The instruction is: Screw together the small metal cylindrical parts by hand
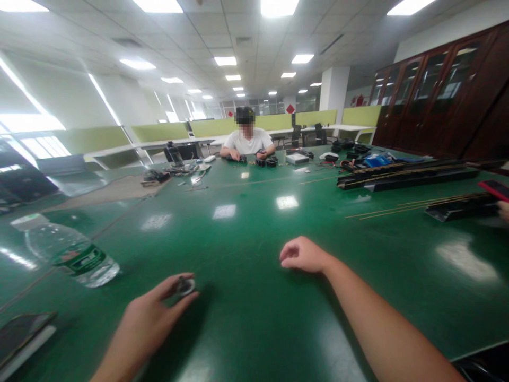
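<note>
two bare hands rest low over the green table (246, 318), and the small round metal part (185, 286) serves as the landmark. the left hand (153, 318) pinches that part between thumb and fingertips, a narrow grip closed on it, just above the table surface. the part looks like a short disc or wheel with a dark centre; it is blurred, and its flat face seems tipped up and toward the far end of the table, though its long axis cannot be told at this size.

to the right of the part, well apart from it, the right hand (304, 255) lies knuckles-up on the table with fingers curled loosely inward; it holds nothing that shows, and whether the fingers close fully cannot be told.

left of the part and a little beyond it, a clear plastic water bottle (69, 252) lies on its side, cap end pointing away to the left. nearer than the part, at the left edge, sits a dark flat device (22, 331).

far beyond the part, a person in a white shirt (248, 142) sits at the table's far end with both hands on small dark pieces. beyond and right of the part, long black rails (409, 178) lie across the table, with thin brass-coloured rods (397, 208) beside them.
</note>
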The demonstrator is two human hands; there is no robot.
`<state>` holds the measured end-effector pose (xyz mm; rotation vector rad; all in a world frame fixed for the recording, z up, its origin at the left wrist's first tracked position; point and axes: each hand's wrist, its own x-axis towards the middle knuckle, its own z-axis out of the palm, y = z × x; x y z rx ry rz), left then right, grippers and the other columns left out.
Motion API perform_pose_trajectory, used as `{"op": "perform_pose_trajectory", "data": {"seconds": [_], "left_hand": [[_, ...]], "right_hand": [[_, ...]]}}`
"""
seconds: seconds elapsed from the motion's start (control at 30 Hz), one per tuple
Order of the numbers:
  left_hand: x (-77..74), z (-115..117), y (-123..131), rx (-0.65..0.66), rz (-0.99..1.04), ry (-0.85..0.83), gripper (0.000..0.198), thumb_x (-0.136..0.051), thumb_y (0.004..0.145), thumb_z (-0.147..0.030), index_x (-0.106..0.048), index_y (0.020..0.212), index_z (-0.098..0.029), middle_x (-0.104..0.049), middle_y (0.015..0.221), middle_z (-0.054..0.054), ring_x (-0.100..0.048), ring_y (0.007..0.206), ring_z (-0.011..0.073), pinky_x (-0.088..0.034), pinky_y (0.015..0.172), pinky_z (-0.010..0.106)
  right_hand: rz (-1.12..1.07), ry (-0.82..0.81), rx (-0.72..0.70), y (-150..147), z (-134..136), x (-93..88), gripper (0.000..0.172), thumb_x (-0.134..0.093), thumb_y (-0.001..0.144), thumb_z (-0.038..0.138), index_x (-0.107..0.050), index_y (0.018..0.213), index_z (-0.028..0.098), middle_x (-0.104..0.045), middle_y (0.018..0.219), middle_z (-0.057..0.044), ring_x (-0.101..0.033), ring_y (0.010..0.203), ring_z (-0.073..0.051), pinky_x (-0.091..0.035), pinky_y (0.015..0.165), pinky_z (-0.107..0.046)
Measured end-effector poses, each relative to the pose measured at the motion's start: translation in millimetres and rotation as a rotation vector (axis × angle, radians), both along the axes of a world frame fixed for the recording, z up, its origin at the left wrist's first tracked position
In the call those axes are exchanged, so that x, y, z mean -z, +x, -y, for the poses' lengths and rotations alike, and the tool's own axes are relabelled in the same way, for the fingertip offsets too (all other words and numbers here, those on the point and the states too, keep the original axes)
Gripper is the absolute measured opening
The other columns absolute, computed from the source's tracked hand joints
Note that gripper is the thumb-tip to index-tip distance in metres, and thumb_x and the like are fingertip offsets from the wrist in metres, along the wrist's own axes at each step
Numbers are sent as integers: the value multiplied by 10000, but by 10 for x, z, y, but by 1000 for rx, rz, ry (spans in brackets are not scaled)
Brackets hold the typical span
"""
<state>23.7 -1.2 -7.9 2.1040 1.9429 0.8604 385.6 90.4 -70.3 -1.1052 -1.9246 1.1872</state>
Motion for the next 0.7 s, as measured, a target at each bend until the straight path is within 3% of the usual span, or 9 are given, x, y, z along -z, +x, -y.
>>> {"op": "perform_pose_trajectory", "data": {"seconds": [0.07, 0.17, 0.27, 0.4, 0.5, 0.7], "left_hand": [[36, -268, 506, 166, 121, -102, 425, -717, 712, -438, -677, 1072, -215, -723, 1005, 67, -687, 932, 264, -551, 894, 404], [130, -574, 1206, 325, 394, -183, 492, -762, 671, -293, -624, 1133, -195, -720, 1012, 70, -683, 949, 255, -522, 957, 415], [279, -670, 1572, 416, 660, -266, 385, -733, 694, -248, -624, 1054, -170, -716, 1029, 80, -676, 983, 258, -505, 981, 410], [445, -629, 1597, 491, 830, -404, 356, -687, 749, -271, -592, 1072, -155, -701, 1083, 102, -672, 1003, 251, -515, 970, 408], [482, -602, 1539, 529, 897, -458, 395, -686, 768, -276, -571, 1125, -151, -680, 1128, 119, -642, 1073, 249, -480, 1018, 423], [484, -576, 1569, 576, 913, -385, 426, -691, 772, -239, -542, 1164, -161, -648, 1179, 115, -616, 1116, 221, -455, 1050, 393]], "right_hand": [[-102, -24, 2, -16, -1, 8, 217, -731, 664, 202, -658, 858, 137, -692, 753, -40, -624, 658, -138, -491, 627, -250], [-225, -39, -5, -37, 7, 2, 345, -720, 637, 129, -596, 958, 148, -680, 788, -26, -617, 667, -124, -493, 644, -247], [-238, -25, 9, -43, 14, -6, 366, -727, 652, 151, -601, 996, 148, -665, 785, -17, -603, 653, -119, -485, 642, -246], [-213, -4, 15, -44, 16, 3, 272, -737, 685, 216, -653, 930, 134, -646, 726, -8, -584, 634, -120, -476, 640, -249], [-203, -20, 0, -48, 30, -4, 243, -755, 686, 255, -669, 874, 127, -653, 718, -15, -581, 632, -124, -472, 636, -250], [-179, -25, -11, -55, 88, -61, 218, -767, 679, 296, -650, 766, 133, -657, 709, -18, -574, 629, -130, -456, 609, -244]]}}
